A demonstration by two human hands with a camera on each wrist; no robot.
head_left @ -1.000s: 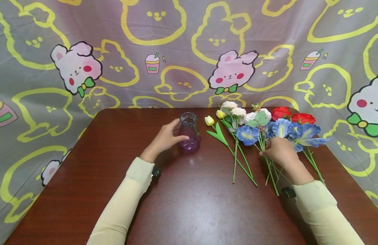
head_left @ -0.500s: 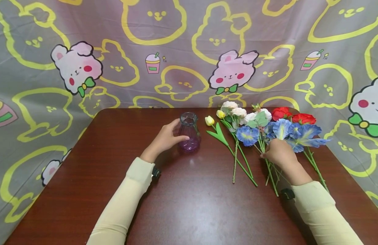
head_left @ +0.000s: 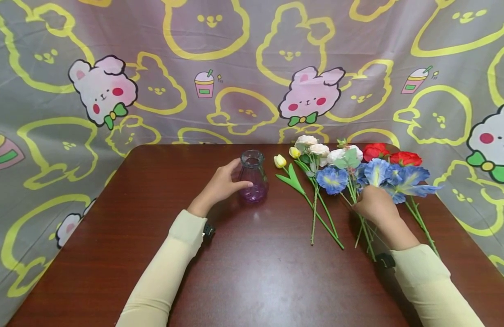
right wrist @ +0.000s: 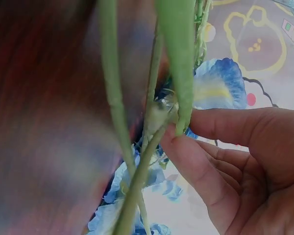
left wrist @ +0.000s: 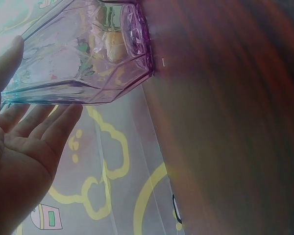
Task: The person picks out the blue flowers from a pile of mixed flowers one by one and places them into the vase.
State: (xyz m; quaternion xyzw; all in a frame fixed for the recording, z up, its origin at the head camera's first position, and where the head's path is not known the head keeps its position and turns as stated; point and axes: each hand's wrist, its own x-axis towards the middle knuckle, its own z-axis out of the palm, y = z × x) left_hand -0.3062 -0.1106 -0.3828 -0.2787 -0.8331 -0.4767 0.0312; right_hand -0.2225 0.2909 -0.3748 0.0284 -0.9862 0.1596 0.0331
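Note:
In the head view a clear purple-tinted glass vase (head_left: 254, 184) stands upright on the table. My left hand (head_left: 219, 185) holds it from the left, thumb on the near side. The left wrist view shows the fingers along the other side of the vase (left wrist: 63, 61). My right hand (head_left: 378, 208) is among the stems below the blue flowers (head_left: 376, 172). In the right wrist view its thumb and index finger pinch a green stem (right wrist: 177, 58); other stems pass close by. Which bloom that stem bears is hidden.
Left of the right hand lie yellow tulips (head_left: 279, 161) and cream flowers (head_left: 318, 149), stems toward the front. White flowers (head_left: 333, 157) and red flowers (head_left: 405, 158) lie farther back. A patterned cloth (head_left: 244, 54) hangs behind the brown table (head_left: 252, 272).
The right hand has shifted very slightly to the right, and the lower ends of the stems beneath it have moved a little rightward. The left hand and vase stay put.

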